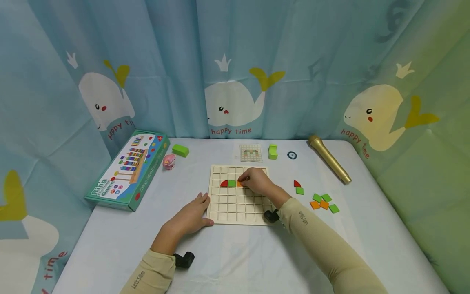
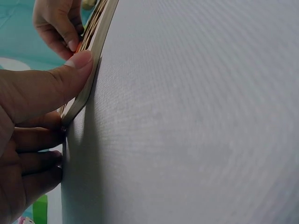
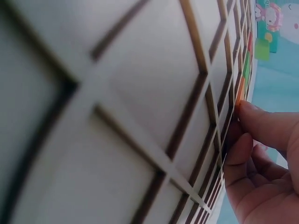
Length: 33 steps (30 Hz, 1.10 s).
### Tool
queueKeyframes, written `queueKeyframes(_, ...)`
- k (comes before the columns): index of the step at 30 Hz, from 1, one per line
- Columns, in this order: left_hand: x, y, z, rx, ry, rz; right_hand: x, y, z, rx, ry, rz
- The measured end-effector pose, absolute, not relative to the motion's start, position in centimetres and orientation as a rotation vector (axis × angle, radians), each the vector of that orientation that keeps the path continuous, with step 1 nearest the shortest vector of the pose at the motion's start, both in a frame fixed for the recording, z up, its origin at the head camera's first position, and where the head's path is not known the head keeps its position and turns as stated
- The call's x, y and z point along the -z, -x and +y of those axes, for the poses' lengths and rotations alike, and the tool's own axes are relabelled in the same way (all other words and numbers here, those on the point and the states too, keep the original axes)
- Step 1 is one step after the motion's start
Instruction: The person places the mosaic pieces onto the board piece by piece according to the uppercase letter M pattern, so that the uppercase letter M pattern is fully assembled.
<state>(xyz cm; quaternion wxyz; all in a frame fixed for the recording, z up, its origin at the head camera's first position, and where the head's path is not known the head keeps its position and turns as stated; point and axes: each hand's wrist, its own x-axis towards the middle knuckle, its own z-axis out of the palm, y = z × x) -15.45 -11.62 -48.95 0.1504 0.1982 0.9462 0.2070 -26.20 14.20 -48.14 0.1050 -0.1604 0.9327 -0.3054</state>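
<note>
A pale wooden grid board lies on the table. In one of its rows sit a red quarter-round tile, a green square tile and an orange tile, side by side. My right hand reaches over the board with curled fingers, its fingertips on the orange tile, which they partly hide. The right wrist view shows the thumb against that orange tile. At the board's front left corner rests my left hand, fingers extended along the left edge and thumb at the front edge.
To the right lie a red and green tile pair and several green and orange tiles. Behind the board are a pattern card, a green block, a round disc and a gold microphone. A game box sits left.
</note>
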Motion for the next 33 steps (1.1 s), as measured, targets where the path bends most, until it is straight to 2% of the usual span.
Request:
queueKeyframes(15,48.6,15.3,-11.5,-0.607,-0.551,2.713,48.1,25.4,15.8,0.963,0.471,2.8)
queueKeyframes(33,48.6,15.3,-11.7,-0.599,-0.554,2.712,46.9,24.0,20.7,0.9,0.316,2.874)
